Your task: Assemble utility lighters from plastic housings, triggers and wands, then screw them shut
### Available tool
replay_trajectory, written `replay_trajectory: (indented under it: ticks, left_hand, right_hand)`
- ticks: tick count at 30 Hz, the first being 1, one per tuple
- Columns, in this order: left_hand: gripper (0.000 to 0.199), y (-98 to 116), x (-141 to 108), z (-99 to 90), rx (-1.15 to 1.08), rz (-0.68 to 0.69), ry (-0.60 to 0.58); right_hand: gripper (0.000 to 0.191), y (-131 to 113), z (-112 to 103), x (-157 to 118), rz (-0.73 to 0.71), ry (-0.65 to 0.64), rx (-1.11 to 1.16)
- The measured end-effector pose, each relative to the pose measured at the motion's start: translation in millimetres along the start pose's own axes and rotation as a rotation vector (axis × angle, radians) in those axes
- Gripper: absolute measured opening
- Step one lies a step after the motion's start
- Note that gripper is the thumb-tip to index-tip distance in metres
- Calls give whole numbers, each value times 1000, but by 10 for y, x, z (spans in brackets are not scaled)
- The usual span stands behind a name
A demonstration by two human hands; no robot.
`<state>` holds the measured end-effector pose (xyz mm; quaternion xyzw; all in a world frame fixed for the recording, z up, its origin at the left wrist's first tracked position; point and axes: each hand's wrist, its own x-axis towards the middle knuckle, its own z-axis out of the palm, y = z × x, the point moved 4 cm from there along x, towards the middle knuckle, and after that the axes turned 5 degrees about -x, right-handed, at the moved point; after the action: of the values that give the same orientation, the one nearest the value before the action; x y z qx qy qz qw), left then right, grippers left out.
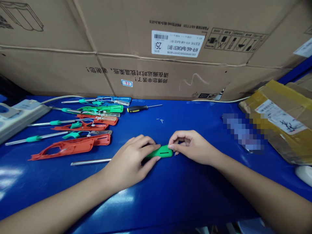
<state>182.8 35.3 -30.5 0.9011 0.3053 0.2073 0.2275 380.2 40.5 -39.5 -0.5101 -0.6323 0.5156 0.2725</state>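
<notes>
head view: across the far side stands a cardboard carton, its print upside down: a white label reads "kfr-46g/bpr3aes1(b1)" with "25", and lower lines read "师傅您辛苦了!" and "请在搬运时对我温柔些,谢谢您!". before it spreads a blue tabletop. at the right sits a yellow-taped box, its white label handwritten over, too hard to read. a power strip lies far left. the left hand closes round a slotted green handle at the near middle of the table; a metal tube shows left of that hand. the right hand is drawn narrow, fingertips at the handle's right end; whether they pinch anything small, i cannot tell. left and farther lie orange shells, a green shell and a blue shell, with metal rods and wires among them. right of these rests a black-and-yellow screwdriver, then tiny white slivers, nearer.
</notes>
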Motion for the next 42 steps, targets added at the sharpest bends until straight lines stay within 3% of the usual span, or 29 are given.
replay_trajectory:
  ticks: [6, 14, 19, 26, 32, 42]
  left_hand:
    - [29, -3, -4, -2, -5, -6, -1]
    - [28, -27, 11, 6, -23, -24, 50]
    - [28, -34, 20, -5, -15, -21, 65]
    - [28, -30, 11, -11, 2, -18, 75]
    - [28, -26, 2, -19, 5, -17, 70]
    - [28, -37, 7, -9, 7, -14, 61]
  right_hand:
    - [11, 3, 7, -21, -26, 38, -54]
    - [11, -79, 39, -63, -427, 117, -445]
    - [12, -45, 45, -42, -506, 127, -449]
    - [11, -26, 38, -20, -466, 91, -390]
    - [11, 46, -12, 36, -294, 12, -214]
    - [14, 76, -36, 67, -223, -43, -96]
